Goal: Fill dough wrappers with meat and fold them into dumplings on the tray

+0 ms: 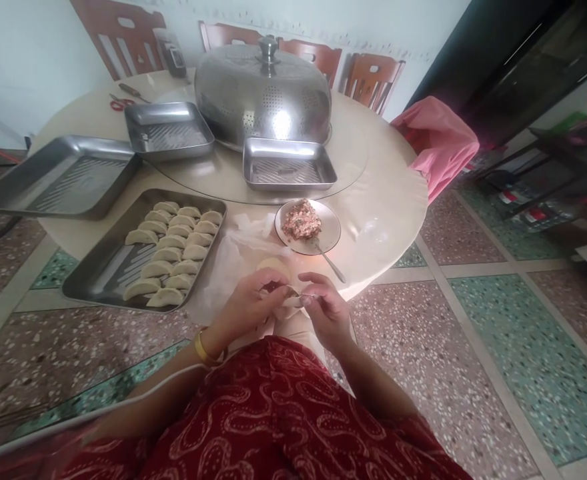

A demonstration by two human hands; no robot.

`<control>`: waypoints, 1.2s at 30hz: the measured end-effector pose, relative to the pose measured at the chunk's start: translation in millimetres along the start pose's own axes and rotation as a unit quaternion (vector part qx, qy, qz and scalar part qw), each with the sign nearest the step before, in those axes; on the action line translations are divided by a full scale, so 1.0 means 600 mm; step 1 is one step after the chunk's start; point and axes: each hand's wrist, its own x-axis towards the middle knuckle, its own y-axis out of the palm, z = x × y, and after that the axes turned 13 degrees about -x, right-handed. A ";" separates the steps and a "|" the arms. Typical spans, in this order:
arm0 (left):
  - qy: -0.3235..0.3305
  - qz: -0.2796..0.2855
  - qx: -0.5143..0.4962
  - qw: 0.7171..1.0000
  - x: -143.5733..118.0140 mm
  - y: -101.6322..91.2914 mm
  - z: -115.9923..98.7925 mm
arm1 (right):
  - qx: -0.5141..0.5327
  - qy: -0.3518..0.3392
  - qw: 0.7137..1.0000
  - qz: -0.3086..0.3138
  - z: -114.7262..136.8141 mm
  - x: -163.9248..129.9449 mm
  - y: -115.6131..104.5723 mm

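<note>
Tray (91, 277) beyond and left of the fingers, holding rows of folded dumplings (173, 257); three further steel trays (68, 177) behind it hold nothing visible. Plate (331, 227) just beyond the fingers, bearing minced filling (301, 220) and a spoon (328, 260). Left hand (248, 303) and right hand (326, 310) meet over the worktop (388, 200) edge, fingers (273, 283) narrowed and pinching a dumpling wrapper (291, 297) between both sets of fingertips; a second round wrapper (273, 265) lies just beyond them

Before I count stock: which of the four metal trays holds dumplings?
The tray nearest the left hand, at the table's front edge, holds rows of dumplings. The other three hold none.
</note>
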 end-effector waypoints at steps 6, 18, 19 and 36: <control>0.087 0.036 0.014 0.995 -0.001 -0.004 -0.012 | -0.009 -0.041 0.998 0.037 0.008 0.006 0.004; 0.142 0.065 0.053 0.986 -0.010 -0.012 -0.041 | -0.068 -0.068 0.995 0.002 0.014 0.001 0.010; 0.139 0.052 0.063 0.987 -0.013 -0.010 -0.042 | -0.080 -0.076 0.994 -0.011 0.015 0.002 0.011; 0.066 -0.028 0.082 0.994 -0.023 -0.003 -0.036 | -0.101 -0.121 0.987 0.015 0.015 0.000 0.014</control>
